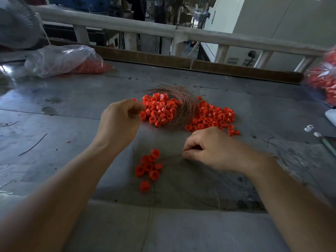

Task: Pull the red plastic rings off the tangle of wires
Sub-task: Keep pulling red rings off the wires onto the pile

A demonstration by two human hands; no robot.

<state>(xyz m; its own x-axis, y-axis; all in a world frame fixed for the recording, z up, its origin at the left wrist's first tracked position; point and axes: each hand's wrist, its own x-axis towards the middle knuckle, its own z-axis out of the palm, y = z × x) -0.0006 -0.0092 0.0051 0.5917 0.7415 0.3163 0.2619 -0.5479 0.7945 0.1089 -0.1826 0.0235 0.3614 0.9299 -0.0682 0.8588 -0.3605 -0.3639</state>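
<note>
Nearer than the wire tangle (pixel 185 106), left hand (pixel 121 120) and right hand (pixel 215 150) pinch a thin wire (pixel 171 156) in curled fingers, likely stretching it so red rings (pixel 149 167) drop free

left hand (pixel 121 120): raised, fingers curled, thumb against forefinger, can't tell if it's got anything | right hand (pixel 214 150): low, knuckles up, pinching a thin wire (pixel 172 156) | forearms bare

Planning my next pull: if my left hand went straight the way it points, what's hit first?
Likely the ring pile on the wires, just beyond the left hand; depth is unclear.
</note>
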